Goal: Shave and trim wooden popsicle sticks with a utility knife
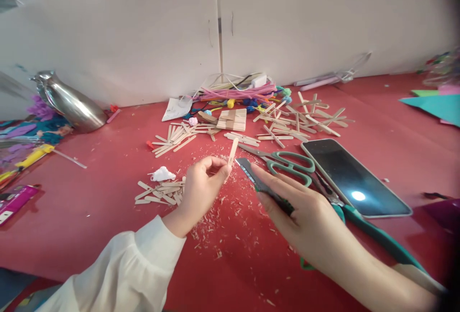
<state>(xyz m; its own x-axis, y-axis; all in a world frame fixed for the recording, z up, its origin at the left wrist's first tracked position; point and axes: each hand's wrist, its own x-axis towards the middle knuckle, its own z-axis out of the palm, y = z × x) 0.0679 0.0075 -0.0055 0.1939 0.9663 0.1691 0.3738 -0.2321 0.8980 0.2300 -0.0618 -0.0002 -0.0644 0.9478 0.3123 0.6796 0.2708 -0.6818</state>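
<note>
Between thumb and forefinger, my left hand [204,182] pinches a wooden craft stick [233,150], which stands tilted with its rounded end up. My right hand [298,202] is closed round a dark utility knife [264,185]. The knife's blade points up and left and lies close beside the stick; I cannot tell whether they touch. Wood shavings [219,213] are scattered over the red table under both hands. A pile of short craft stick pieces [161,192] lies just left of my left hand, with a white crumpled lump [163,174] behind it.
Green-handled scissors [291,161], pliers [373,230] and a phone [355,178] lie right of the knife. Behind are loose craft sticks [319,118], a bundled stack of sticks [232,120] and pink pipe cleaners [237,93]. A metal jug [70,103] stands back left, before a white partition [143,29].
</note>
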